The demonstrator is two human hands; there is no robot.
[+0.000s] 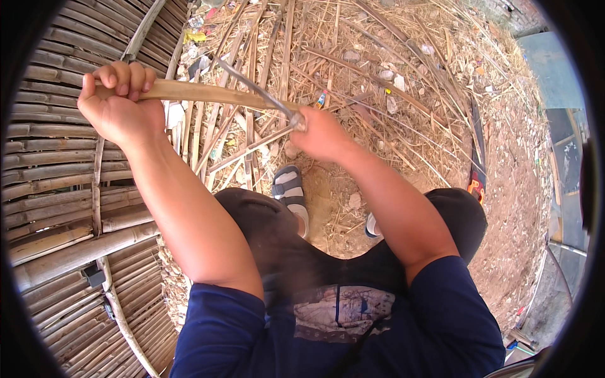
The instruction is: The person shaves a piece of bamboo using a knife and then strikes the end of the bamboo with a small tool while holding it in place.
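A single bamboo strip (195, 92) is spanning the upper left of the frame, tapering toward the upper centre. One long blade (242, 79) is crossing it near its right end. The left hand (123, 107) is curling its fingers firmly around the strip's left end; the right hand (321, 135) is making a tight fist around the blade's mostly hidden handle, and whether it is touching the strip I cannot tell. The step seems to be shaving; doing it well probably means holding the strip rigid, keeping the edge shallow, and stroking lightly away from the left fingers and the knees. Farther out, two sandals (290, 187) are showing at centre, one orange-handled saw (477, 183) is lying at right, and uncountable loose strips (287, 47) are littering the upper centre.
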